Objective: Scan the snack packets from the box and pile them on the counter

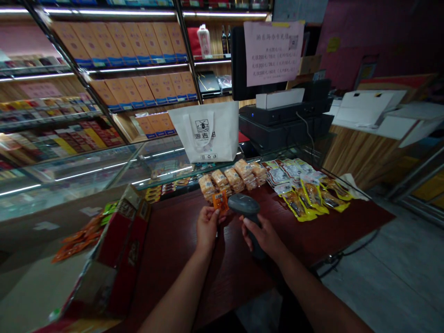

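Observation:
Between the fingers of my left hand [207,226] is a small orange snack packet [220,202], held upright above the dark red counter [169,259]. My right hand [262,234] is wrapped round the handle of a dark grey barcode scanner [244,204]. The scanner's head points left, close beside the packet. Just behind both lies a row of clear-wrapped pastry packs [232,179]. To the right, several yellow-edged snack pouches [308,198] lie by silvery vacuum packs [286,170].
An open cardboard box [118,273] with several orange packets [81,238] stands at the left. A white tote bag [208,132] stands behind the pastries. A monitor bearing a paper notice [274,53] is at the back right, with stocked shelves [135,64] behind.

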Demonstrator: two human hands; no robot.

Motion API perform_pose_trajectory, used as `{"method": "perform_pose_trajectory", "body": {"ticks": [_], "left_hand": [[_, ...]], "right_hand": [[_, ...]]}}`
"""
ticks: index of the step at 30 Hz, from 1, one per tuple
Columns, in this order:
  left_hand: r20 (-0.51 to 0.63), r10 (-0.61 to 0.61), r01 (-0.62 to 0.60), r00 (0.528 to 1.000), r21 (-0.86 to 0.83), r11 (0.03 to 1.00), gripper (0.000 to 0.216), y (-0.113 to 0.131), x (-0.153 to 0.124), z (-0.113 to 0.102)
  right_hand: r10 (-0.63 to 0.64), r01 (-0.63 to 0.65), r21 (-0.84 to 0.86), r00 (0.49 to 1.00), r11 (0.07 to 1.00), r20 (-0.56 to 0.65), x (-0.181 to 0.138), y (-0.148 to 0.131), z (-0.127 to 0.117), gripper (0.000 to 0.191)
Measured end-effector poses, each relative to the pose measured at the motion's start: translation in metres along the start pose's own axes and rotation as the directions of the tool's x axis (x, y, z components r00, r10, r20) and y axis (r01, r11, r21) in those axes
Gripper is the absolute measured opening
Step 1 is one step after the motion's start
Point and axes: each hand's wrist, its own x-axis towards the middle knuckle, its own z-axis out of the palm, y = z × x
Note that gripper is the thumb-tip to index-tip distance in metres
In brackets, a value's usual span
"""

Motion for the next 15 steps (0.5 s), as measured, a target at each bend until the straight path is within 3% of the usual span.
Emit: {"method": "perform_pose_trajectory", "body": {"ticks": [8, 12, 15], "left_hand": [[-0.057, 0.024, -0.025, 0.998, -0.033, 0.999, 0.044, 0.006, -0.006, 0.002], [-0.112, 0.143, -0.148, 0.983, -0.037, 0.988, 0.044, 0.030, -0.024, 0.002], [-0.174, 0.243, -0.247, 0.954, -0.003, 0.969, 0.039, 0.062, -0.051, -0.007]], "right_hand": [[0.031, -0.031, -0.003, 0.999, 1.000, -0.025, -0.003, 0.000, -0.005, 0.050], [0.088, -0.091, -0.021, 0.992, 0.996, -0.093, -0.006, 0.007, -0.009, 0.062], [0.102, -0.107, -0.021, 0.981, 0.994, -0.164, -0.010, 0.010, -0.008, 0.058]]}}
